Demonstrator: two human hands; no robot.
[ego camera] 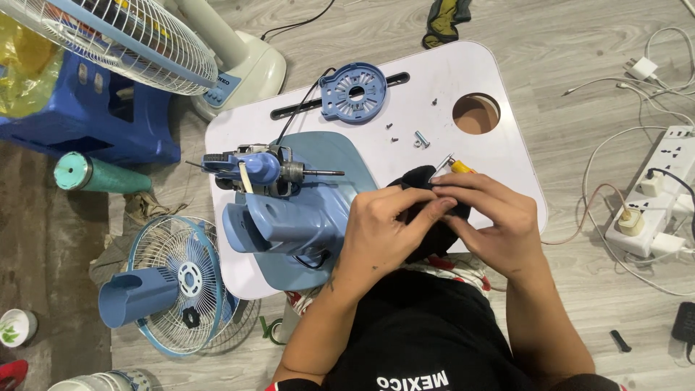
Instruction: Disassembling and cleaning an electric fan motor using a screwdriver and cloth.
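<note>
Black part (420,190) sits at the counter's (499,156) five o'clock edge, pinched in a narrow grip by the left hand (380,232). Right hand (492,217) closes around a yellow-handled screwdriver (455,166) pointing toward eleven o'clock, touching it.

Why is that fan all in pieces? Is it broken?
It is taken apart. The blue fan body lies on the white table with its motor bare. Its grille lies on the floor, and loose screws are scattered. No damage shows.
</note>
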